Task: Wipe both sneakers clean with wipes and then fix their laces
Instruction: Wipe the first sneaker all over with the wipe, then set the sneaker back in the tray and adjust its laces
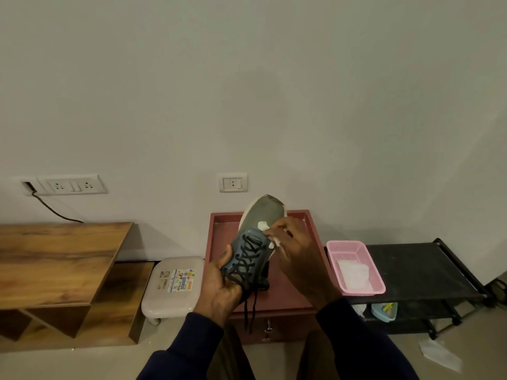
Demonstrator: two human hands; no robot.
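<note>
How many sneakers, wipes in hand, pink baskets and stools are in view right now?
sneaker: 1, gripped by the left hand
wipe in hand: 1, pinched by the right hand
pink basket: 1
stool: 1
Total: 4

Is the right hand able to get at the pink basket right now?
Probably yes: the pink basket sits open-topped just beside the right hand, nothing between them, though that hand pinches a wipe against the sneaker.
</note>
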